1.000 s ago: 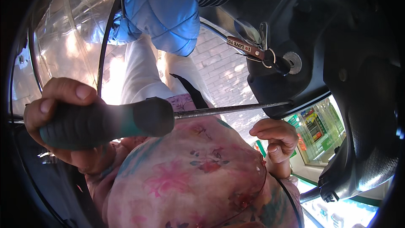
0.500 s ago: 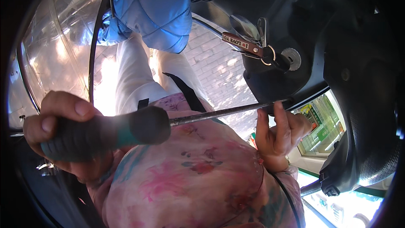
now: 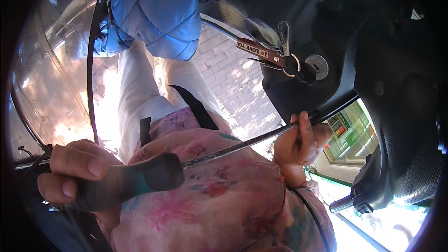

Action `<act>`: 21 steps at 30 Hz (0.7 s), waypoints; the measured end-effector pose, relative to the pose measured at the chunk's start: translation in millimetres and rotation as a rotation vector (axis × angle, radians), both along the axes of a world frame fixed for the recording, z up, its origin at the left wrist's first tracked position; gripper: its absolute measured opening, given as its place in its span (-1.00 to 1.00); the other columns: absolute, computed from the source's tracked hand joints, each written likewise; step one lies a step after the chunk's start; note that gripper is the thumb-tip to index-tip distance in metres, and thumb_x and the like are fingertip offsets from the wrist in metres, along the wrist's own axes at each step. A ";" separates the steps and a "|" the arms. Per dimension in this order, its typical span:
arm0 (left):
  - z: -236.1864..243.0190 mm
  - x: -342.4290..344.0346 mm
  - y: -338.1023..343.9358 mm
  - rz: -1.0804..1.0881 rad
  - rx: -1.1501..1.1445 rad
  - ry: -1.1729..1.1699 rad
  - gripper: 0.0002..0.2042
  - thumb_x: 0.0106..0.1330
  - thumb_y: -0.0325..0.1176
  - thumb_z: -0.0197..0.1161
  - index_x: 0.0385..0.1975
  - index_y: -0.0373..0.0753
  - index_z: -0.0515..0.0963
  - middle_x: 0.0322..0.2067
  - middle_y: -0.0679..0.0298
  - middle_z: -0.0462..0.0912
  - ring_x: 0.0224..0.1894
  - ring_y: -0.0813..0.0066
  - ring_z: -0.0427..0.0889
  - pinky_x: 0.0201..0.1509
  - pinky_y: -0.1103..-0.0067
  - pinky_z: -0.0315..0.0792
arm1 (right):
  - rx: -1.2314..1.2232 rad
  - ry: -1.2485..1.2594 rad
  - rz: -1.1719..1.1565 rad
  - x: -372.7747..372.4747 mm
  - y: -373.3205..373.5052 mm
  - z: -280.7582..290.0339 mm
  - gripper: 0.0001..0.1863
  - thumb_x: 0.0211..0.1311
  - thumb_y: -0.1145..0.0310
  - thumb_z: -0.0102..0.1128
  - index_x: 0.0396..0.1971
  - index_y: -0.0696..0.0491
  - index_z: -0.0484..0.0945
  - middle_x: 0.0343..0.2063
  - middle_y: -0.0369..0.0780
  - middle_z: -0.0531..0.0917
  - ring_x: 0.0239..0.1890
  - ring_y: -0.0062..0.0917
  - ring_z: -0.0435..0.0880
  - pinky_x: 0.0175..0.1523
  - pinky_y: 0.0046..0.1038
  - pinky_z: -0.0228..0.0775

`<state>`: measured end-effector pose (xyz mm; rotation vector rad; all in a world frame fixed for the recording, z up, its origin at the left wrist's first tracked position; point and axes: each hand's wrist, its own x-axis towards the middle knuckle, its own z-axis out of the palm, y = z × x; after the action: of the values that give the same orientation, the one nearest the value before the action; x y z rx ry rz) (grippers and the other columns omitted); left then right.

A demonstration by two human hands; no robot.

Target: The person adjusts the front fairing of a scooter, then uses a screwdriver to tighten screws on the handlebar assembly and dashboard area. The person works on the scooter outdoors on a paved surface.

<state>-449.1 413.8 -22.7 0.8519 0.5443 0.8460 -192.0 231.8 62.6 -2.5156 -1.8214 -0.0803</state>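
My left hand is wrapped round the thick black and green handle of a screwdriver at the lower left. The long metal shaft slants up to the right across my body. Near its far end, the fingers of my right hand close around the shaft, steadying it beside a black scooter panel. The tip goes into a dark recess in that panel; whether it meets a screw is hidden. Above sits a key lock with a key in it, from which a ring and a brown strap hang.
A blue quilted cover hangs at the upper left, by a black cable and a clear plastic sheet. Black bodywork fills the right side, with a lever below. Brick paving shows beneath.
The screwdriver's handle has dropped in the picture with my left hand, so the shaft slants more steeply. My right hand stays at the shaft's far end. The whole view has shifted slightly.
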 end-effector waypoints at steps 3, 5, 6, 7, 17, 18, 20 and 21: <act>-6.3 -4.1 4.3 -0.042 -0.014 -0.070 -0.39 -0.14 -0.44 0.54 -0.12 -0.19 0.27 -0.22 0.09 0.33 -0.51 0.52 0.31 -0.55 0.69 0.31 | 0.006 0.017 0.006 0.6 0.6 0.7 -0.54 -0.16 0.61 0.30 -0.14 -0.03 0.63 -0.59 -0.43 0.23 -0.48 -0.53 0.18 -0.37 -0.52 0.02; -7.5 -7.5 4.1 -0.046 -0.024 -0.090 -0.38 -0.14 -0.43 0.54 -0.10 -0.19 0.27 -0.22 0.09 0.33 -0.51 0.52 0.31 -0.58 0.69 0.32 | -0.003 0.020 0.013 1.3 1.6 1.1 -0.55 -0.16 0.61 0.30 -0.15 -0.03 0.63 -0.59 -0.43 0.24 -0.47 -0.53 0.18 -0.36 -0.53 0.02; -7.5 -9.3 3.8 -0.043 -0.029 -0.088 -0.37 -0.14 -0.41 0.55 -0.09 -0.19 0.27 -0.22 0.09 0.33 -0.51 0.52 0.32 -0.58 0.69 0.32 | -0.012 0.017 0.017 1.4 2.1 1.1 -0.55 -0.16 0.60 0.30 -0.15 -0.03 0.63 -0.59 -0.43 0.24 -0.46 -0.53 0.19 -0.35 -0.53 0.02; -7.3 -10.8 3.3 -0.040 -0.035 -0.086 -0.37 -0.14 -0.39 0.55 -0.08 -0.19 0.26 -0.22 0.09 0.33 -0.51 0.51 0.32 -0.57 0.68 0.32 | -0.022 0.014 0.021 1.3 2.5 0.9 -0.55 -0.16 0.60 0.30 -0.15 -0.02 0.63 -0.59 -0.43 0.24 -0.45 -0.53 0.19 -0.35 -0.53 0.02; 6.2 -4.1 -0.2 0.175 -0.085 0.153 -0.45 -0.10 -0.42 0.51 -0.18 -0.14 0.26 -0.29 0.07 0.36 -0.56 0.52 0.37 -0.50 0.72 0.38 | 0.119 -0.010 -0.019 7.5 -4.3 1.5 -0.64 -0.09 0.35 0.40 -0.20 0.01 0.59 -0.47 -0.37 0.29 -0.38 -0.51 0.22 -0.29 -0.49 0.02; 7.1 -2.9 -0.2 0.164 -0.059 0.176 -0.46 -0.09 -0.44 0.51 -0.19 -0.13 0.26 -0.30 0.05 0.37 -0.56 0.52 0.38 -0.50 0.74 0.40 | 0.185 -0.022 -0.030 10.6 -5.5 1.8 -0.63 -0.08 0.29 0.42 -0.22 0.02 0.58 -0.47 -0.36 0.30 -0.36 -0.50 0.24 -0.28 -0.48 0.02; 7.1 -1.6 -0.4 0.161 -0.069 0.151 -0.48 -0.05 -0.43 0.50 -0.20 -0.12 0.25 -0.32 0.06 0.37 -0.50 0.52 0.40 -0.44 0.75 0.41 | 0.260 -0.038 -0.009 18.4 -7.0 2.2 -0.59 -0.10 0.21 0.44 -0.24 0.06 0.55 -0.41 -0.30 0.32 -0.32 -0.48 0.29 -0.25 -0.49 0.04; 7.0 -1.2 -1.8 0.158 -0.065 0.147 -0.48 -0.03 -0.39 0.49 -0.18 -0.13 0.25 -0.31 0.07 0.36 -0.46 0.52 0.40 -0.38 0.73 0.40 | 0.289 -0.028 -0.035 20.6 -7.6 3.1 -0.58 -0.11 0.19 0.44 -0.25 0.07 0.54 -0.39 -0.29 0.32 -0.32 -0.47 0.29 -0.24 -0.50 0.05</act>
<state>-450.3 412.1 -15.7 0.8233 0.7718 0.9095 -171.4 224.2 65.7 -2.3546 -1.6389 -0.3541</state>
